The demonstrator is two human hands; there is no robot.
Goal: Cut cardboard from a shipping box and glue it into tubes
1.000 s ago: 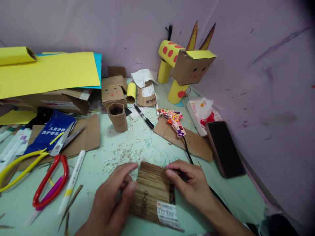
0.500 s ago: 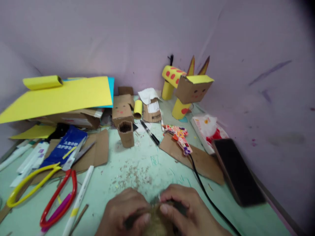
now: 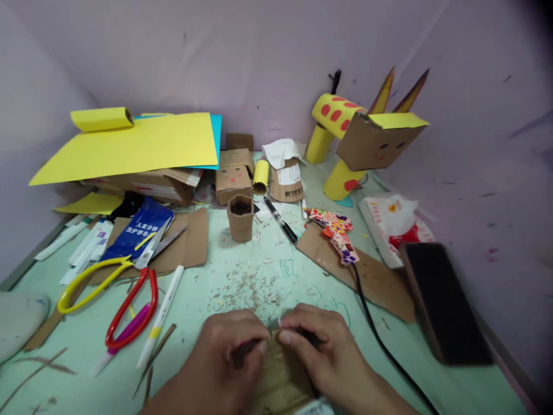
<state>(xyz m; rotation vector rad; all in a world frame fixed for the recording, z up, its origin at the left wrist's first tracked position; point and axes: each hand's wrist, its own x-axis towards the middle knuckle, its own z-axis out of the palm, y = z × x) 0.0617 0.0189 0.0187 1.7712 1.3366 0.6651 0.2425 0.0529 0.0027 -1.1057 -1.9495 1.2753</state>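
At the front of the table a brown piece of cardboard (image 3: pixel 283 372) lies between my two hands, its lower part cut off by the picture edge. My left hand (image 3: pixel 228 351) pinches the top edge, thumb against bent fingers. Close beside it, my right hand (image 3: pixel 322 349) grips the same edge with the thumb on the near face. A small whitish bit shows at the right fingertips, too small to name. Just beyond the hands, brown crumbs (image 3: pixel 248 288) are scattered over the green tabletop (image 3: pixel 207 294).
Scissors (image 3: pixel 132 294) with yellow and red handles lie left, near a white marker (image 3: pixel 162 314). A small cardboard cup (image 3: pixel 241 222) stands ahead. To the right are a flower-patterned glue gun (image 3: pixel 339 230) with its cord, a phone (image 3: pixel 444 302) and a giraffe-like cardboard figure (image 3: pixel 375 144).
The view has shifted, so the table things appear farther right and higher. More of the cardboard shows between my hands, which keep their pinch on its edge.
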